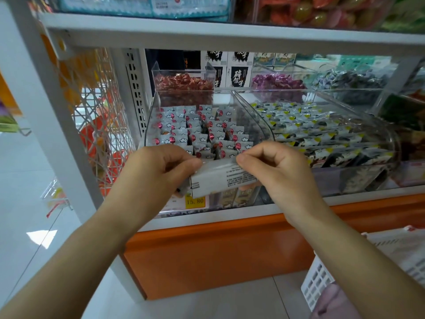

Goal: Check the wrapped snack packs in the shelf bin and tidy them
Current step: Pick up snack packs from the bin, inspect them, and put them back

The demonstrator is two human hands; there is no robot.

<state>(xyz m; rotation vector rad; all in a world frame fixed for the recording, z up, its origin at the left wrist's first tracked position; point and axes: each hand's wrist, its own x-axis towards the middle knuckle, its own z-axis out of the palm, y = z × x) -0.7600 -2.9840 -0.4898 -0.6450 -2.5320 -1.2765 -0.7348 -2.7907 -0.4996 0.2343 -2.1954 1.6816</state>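
One snack pack (220, 178), two hands. Your left hand (161, 166) curls round its left end; your right hand (276, 166) pinches its top right edge. Pack sits just before the front of the clear bin (150, 120).

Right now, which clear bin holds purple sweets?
The middle bin of the back row; the left one holds red sweets, the right one dark blue sweets.

A yellow price tag (195, 201) reads 15.80; black-and-white boxes (238, 77) behind show 碎银子
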